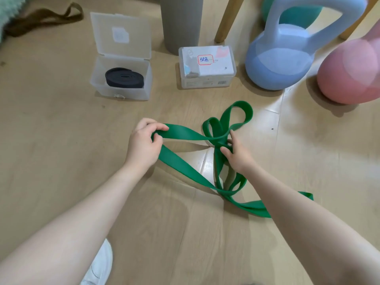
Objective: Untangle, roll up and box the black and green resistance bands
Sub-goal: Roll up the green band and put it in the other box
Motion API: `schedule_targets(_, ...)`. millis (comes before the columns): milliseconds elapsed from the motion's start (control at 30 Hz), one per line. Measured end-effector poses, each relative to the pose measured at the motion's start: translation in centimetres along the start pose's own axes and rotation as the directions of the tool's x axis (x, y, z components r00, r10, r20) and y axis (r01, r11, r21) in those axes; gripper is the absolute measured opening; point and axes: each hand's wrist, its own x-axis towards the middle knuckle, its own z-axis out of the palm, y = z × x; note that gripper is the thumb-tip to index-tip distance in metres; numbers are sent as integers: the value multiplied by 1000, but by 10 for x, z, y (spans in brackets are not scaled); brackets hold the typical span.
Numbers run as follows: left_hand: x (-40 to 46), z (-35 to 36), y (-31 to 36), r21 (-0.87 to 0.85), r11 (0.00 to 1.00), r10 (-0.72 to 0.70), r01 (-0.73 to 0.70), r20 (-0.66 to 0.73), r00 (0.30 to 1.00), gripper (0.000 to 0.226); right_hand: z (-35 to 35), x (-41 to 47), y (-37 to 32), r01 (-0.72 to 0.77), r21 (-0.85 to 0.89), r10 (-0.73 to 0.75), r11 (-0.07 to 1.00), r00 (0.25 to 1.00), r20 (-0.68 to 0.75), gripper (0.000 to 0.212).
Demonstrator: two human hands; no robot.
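The green resistance band (181, 167) lies tangled in loops on the wooden floor in front of me. My left hand (144, 145) pinches one end loop of it, lifted off the floor. My right hand (236, 155) grips the crossing strands near the knot in the middle. The black band (123, 78), rolled into a coil, sits inside an open clear plastic box (98, 83) at the back left, lid up. A second clear box (207, 66), closed and carrying a label, stands to its right.
A blue kettlebell (281, 56) and a pink one (351, 73) stand at the back right. A grey cylinder (181, 23) and wooden furniture legs (228, 19) are behind the boxes. A brown strap (41, 17) lies far left. My white shoe (100, 264) is near the bottom.
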Motion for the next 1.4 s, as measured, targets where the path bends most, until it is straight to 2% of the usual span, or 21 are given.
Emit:
schedule_targets(67, 11, -8, 2, 3, 1000, -19, 19, -83, 996, 35, 5, 9, -7, -13, -91, 8, 996, 999, -52, 63)
schedule_targets(133, 25, -16, 6, -30, 998, -64, 60, -162, 985, 37, 7, 11, -12, -27, -155, 4, 988, 990, -142, 37)
schedule_targets(233, 42, -26, 16, -83, 989, -134, 118, -222, 966, 38, -3, -2, -20, 1, 37, 6, 999, 984, -177, 13)
schedule_targets(300, 50, -32, 24, -65, 994, -97, 85, -205, 974, 39, -18, -17, -32, -6, 280, 39, 960, 993, -114, 12)
schedule_targets(367, 59, -40, 36, -49, 999, -25, 17, -167, 986, 38, -36, -33, -49, -38, 534, 58, 845, 998, -21, 14)
schedule_targets(433, 69, -50, 53, -51, 998, 25, -32, -137, 990, 38, -56, -43, -65, 4, 660, 16, 751, 1000, -25, 18)
schedule_targets(500, 77, -62, 74, -42, 997, 54, -59, -119, 992, 37, -76, -55, -84, 90, 742, -44, 665, 996, -82, 15)
schedule_targets(600, 90, -83, 111, -51, 987, 145, -151, -105, 984, 35, -105, -75, -114, 237, 830, -91, 505, 971, -222, 34)
schedule_targets(667, 97, -99, 135, -76, 975, 196, -207, -136, 971, 35, -122, -88, -132, 281, 871, -148, 402, 959, -241, 37)
schedule_targets(767, 104, -114, 161, -116, 968, 201, -224, -176, 964, 32, -140, -105, -159, 397, 812, -276, 428, 913, -301, 15)
schedule_targets(833, 109, -112, 161, -127, 983, 113, -130, -139, 984, 30, -139, -113, -172, 465, 706, -264, 534, 885, -383, 12)
schedule_targets(900, 115, -105, 145, -101, 989, -109, 104, -45, 993, 31, -135, -118, -178, 482, 647, -183, 591, 861, -474, 18)
schedule_targets(967, 110, -100, 124, 10, 938, -344, 347, 143, 928, 38, -133, -120, -177, 488, 651, -86, 581, 833, -547, 21)
schedule_targets(1000, 103, -99, 115, 149, 905, -424, 398, 248, 871, 46, -134, -120, -174, 492, 676, -55, 549, 828, -558, 22)
schedule_targets(1067, 90, -95, 102, 411, 856, -467, 312, 360, 808, 60, -134, -117, -168, 488, 726, -65, 485, 847, -527, 29)
schedule_targets(1100, 85, -93, 101, 409, 879, -411, 245, 391, 823, 62, -134, -116, -165, 476, 730, -100, 490, 863, -495, 35)
schedule_targets(1133, 82, -89, 104, 314, 930, -322, 194, 437, 840, 59, -133, -116, -164, 458, 729, -138, 509, 879, -456, 38)
schedule_targets(1200, 75, -85, 126, -43, 986, -113, 162, 538, 835, 48, -130, -118, -164, 428, 736, -194, 525, 902, -386, 35)
schedule_targets(1267, 62, -88, 164, -320, 927, 54, 194, 627, 777, 40, -131, -124, -171, 397, 774, -219, 493, 918, -331, 32)
schedule_targets(1333, 47, -102, 206, -458, 861, 188, 220, 690, 699, 42, -144, -139, -189, 356, 818, -236, 452, 932, -275, 29)
schedule_targets(1400, 35, -127, 243, -487, 832, 229, 266, 738, 635, 55, -167, -161, -215, 308, 850, -250, 428, 944, -216, 27)
